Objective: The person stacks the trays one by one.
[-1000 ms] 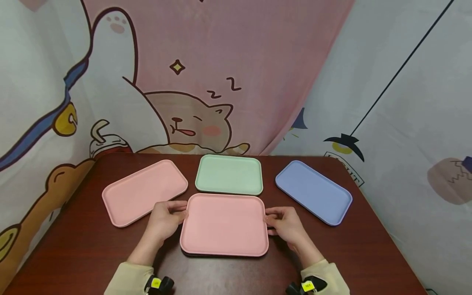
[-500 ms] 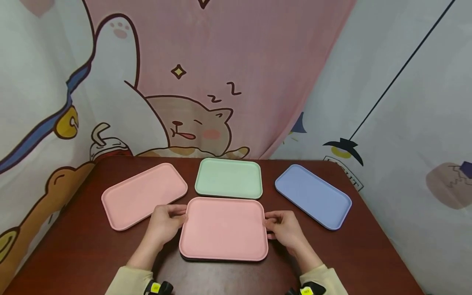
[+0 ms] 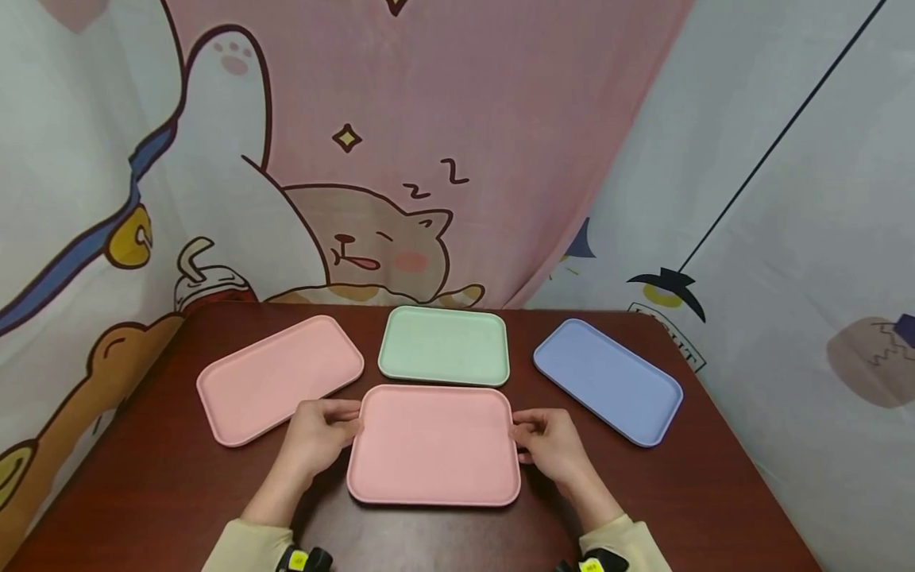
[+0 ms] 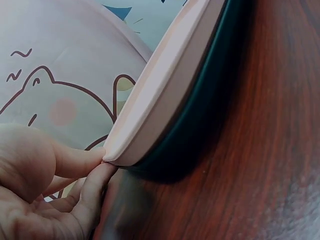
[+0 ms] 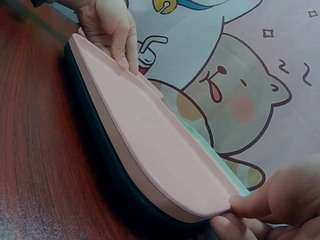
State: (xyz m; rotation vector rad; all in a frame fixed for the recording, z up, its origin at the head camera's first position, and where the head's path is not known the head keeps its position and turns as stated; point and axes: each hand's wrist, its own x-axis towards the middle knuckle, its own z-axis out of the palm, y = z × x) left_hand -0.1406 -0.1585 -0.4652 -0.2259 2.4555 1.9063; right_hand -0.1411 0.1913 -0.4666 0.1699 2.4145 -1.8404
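A pink rectangular tray (image 3: pixel 434 446) lies level at the near middle of the table, held by both hands at its short sides. My left hand (image 3: pixel 318 437) pinches its left edge, thumb above and fingers below, as the left wrist view shows. On the opposite edge, my right hand (image 3: pixel 556 446) pinches the rim between thumb and fingers. Directly beneath the pink tray shows a dark green rim (image 4: pixel 192 112), seen in both wrist views; the rest of that dark thing is hidden.
Behind the held tray lies a green tray (image 3: pixel 443 346). A second pink tray (image 3: pixel 279 380) sits angled at the left, close to the left hand, and a blue tray (image 3: pixel 608 383) angled at the right. All lie on the brown table (image 3: pixel 715 508), with a printed curtain (image 3: pixel 500 143) behind.
The held pink tray has settled slightly, and the dark strip under its near edge has narrowed. Both hands keep their hold. The head view has tilted a little, shifting the scene down.
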